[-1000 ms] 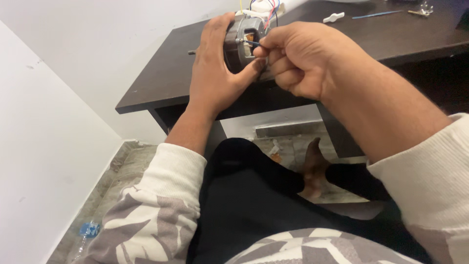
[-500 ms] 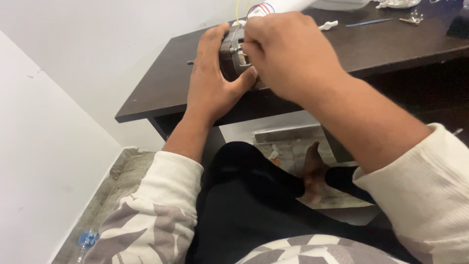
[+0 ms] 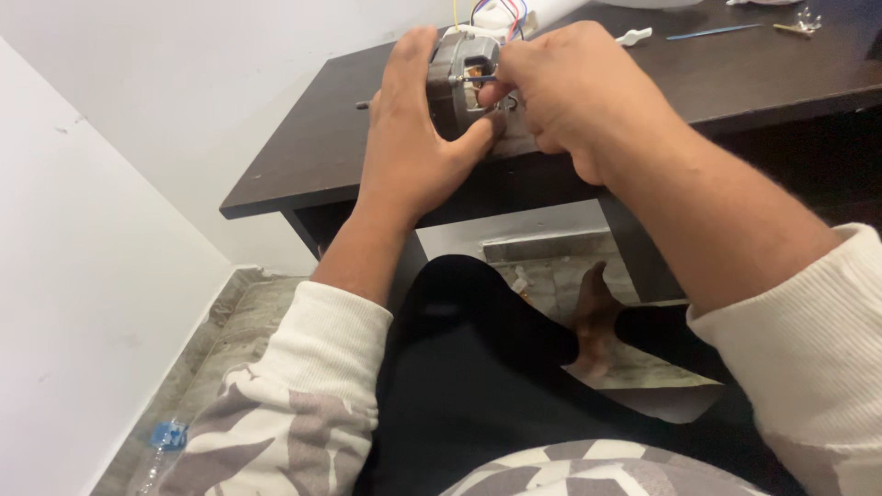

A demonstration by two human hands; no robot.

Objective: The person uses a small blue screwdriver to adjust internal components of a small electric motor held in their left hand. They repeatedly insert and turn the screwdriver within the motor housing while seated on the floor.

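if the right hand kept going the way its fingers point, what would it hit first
The small electric motor: the right hand points left with its fingertips already at the motor's face, and the left hand cups the far side.

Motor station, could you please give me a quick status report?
Left hand grips the motor. Right hand pinches at its front, by the shaft. Coloured wires trail behind; nothing blocks the hands.

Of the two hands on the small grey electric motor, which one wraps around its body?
The left hand wraps the small grey electric motor with palm and thumb; the right hand only pinches at its front with fingertips.
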